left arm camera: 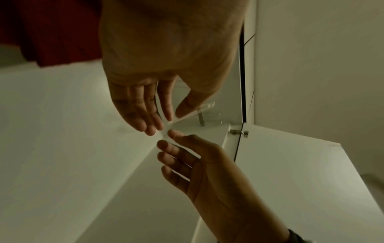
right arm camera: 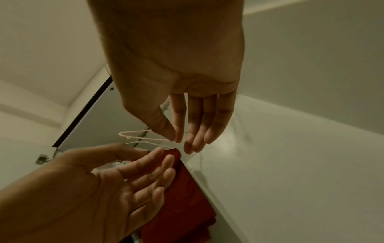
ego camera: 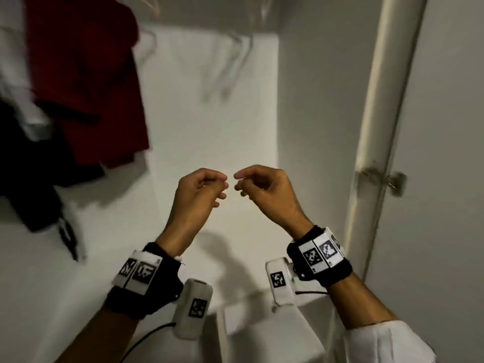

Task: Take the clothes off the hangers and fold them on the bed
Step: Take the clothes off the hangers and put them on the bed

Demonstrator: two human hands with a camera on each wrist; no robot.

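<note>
A red garment (ego camera: 86,74) hangs at the upper left of an open white wardrobe, with a black garment (ego camera: 28,163) and a white one (ego camera: 15,82) further left. Empty pale hangers (ego camera: 230,64) hang blurred at the top centre; one hanger (right arm camera: 137,133) shows in the right wrist view above the red garment (right arm camera: 182,197). My left hand (ego camera: 220,186) and right hand (ego camera: 239,183) are raised side by side in mid-air in front of the wardrobe's back wall. Their fingertips nearly meet. Both hands have relaxed, loosely curled fingers and hold nothing, as the left hand (left arm camera: 158,121) and right hand (right arm camera: 182,143) show in the wrist views.
The wardrobe door edge (ego camera: 379,127) with a metal hinge (ego camera: 392,179) stands at the right. A white inner wall (ego camera: 235,132) lies behind the hands, and a white ledge (ego camera: 262,318) sits below them.
</note>
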